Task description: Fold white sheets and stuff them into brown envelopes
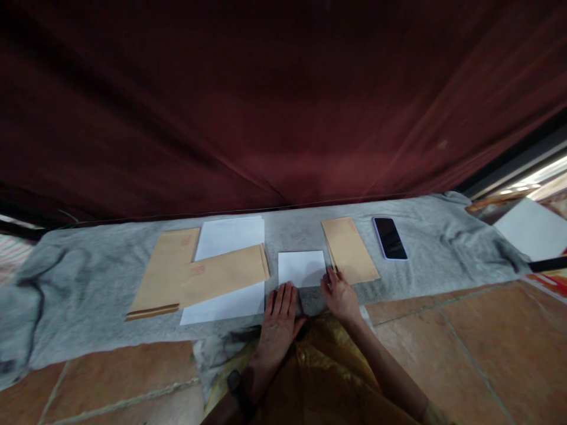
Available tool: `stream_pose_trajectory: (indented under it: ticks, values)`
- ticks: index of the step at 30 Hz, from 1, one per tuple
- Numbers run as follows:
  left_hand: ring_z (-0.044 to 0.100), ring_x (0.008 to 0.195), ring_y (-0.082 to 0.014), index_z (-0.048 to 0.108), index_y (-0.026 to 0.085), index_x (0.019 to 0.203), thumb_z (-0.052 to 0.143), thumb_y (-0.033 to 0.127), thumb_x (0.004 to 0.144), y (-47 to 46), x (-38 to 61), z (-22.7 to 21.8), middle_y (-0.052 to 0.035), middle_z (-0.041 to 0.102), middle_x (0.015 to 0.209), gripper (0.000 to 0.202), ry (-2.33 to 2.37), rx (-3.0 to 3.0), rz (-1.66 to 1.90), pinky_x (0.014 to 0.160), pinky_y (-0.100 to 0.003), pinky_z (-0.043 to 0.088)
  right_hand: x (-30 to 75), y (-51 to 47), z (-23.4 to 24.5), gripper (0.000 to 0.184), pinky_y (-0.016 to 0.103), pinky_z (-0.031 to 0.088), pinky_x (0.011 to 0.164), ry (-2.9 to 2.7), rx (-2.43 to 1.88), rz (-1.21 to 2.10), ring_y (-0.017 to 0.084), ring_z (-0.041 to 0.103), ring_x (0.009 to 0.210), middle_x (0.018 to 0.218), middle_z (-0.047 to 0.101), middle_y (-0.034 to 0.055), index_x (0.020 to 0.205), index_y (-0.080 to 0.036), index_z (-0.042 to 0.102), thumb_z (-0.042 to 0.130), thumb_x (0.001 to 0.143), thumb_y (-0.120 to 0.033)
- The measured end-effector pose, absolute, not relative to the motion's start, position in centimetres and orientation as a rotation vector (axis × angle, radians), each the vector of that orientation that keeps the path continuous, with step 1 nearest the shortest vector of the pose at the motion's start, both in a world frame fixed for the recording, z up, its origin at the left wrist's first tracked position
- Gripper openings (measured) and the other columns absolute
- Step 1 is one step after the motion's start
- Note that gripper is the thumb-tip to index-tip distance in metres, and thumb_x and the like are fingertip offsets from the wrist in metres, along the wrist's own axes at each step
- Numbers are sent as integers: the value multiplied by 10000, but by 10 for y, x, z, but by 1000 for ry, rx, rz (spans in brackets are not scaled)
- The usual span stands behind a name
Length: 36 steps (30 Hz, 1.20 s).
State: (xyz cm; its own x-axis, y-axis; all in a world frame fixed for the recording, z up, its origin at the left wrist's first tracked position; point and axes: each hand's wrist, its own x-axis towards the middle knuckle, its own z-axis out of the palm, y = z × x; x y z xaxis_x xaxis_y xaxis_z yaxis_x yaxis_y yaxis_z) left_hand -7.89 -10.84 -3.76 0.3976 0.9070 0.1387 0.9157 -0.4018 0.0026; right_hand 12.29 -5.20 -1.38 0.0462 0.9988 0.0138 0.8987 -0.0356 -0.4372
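A small white sheet of paper (302,267) lies flat on a grey cloth in front of me. My left hand (280,316) rests with its fingers stretched out over the sheet's near left edge. At the near right corner is my right hand (340,294), its thumb and fingers closed in a pinch at the paper's edge. Just beyond those fingers, touching or nearly so, lie a few brown envelopes (352,248). To the left, another brown envelope (225,273) lies across larger white sheets (234,236), overlapping a stack of brown envelopes (162,268).
A phone (390,238) with a pale purple case lies on the right of the grey cloth (425,254). A dark red curtain (283,118) hangs behind. Brown floor tiles (443,348) run along the near side. A white panel (534,230) stands at far right.
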Motion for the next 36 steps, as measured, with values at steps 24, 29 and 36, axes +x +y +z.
stream_pose_trajectory:
  ticks: [24, 29, 36]
  values:
    - [416, 1441, -299, 282, 134, 1568, 528, 287, 969, -98, -72, -16, -171, 391, 1589, 666, -1831, -2613, -436, 1155, -482, 398, 116, -46, -11, 444, 293, 538, 539, -885, -1451, 1308, 166, 613, 582, 645, 596, -35, 806, -237, 545, 721, 712, -633]
    - [310, 1499, -313, 170, 120, 1594, 522, 189, 947, -85, -54, 1, -208, 293, 1627, 740, -1968, -2511, -659, 1153, -493, 402, 107, -52, 15, 426, 270, 536, 584, -911, -1372, 1315, 146, 607, 621, 688, 609, -26, 814, -219, 588, 724, 758, -619]
    - [393, 1458, -303, 273, 130, 1571, 418, 100, 948, -71, -47, 8, -211, 391, 1578, 640, -2042, -2509, -934, 1124, -485, 436, 97, -65, 35, 303, 279, 536, 694, -1119, -1318, 1289, 156, 615, 713, 770, 631, -7, 951, -221, 620, 615, 910, -521]
